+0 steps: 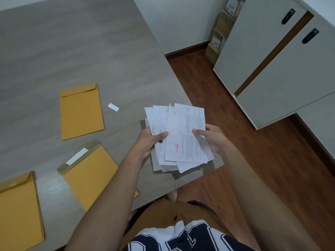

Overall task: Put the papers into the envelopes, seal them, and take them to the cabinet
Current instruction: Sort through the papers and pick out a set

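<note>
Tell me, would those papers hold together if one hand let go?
Probably not: the papers are loose, fanned askew, so they'd likely slide apart. Being thin, they'd probably droop; the left hand and right hand both grip them.

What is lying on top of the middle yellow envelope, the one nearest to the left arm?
A white strip lies on the middle envelope, near its flap. The left forearm crosses over its lower part, so that part cannot be judged.

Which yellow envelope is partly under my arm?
The middle envelope, with the white strip on its flap: your left forearm crosses its near corner. The far envelope and the leftmost envelope lie clear.
</note>
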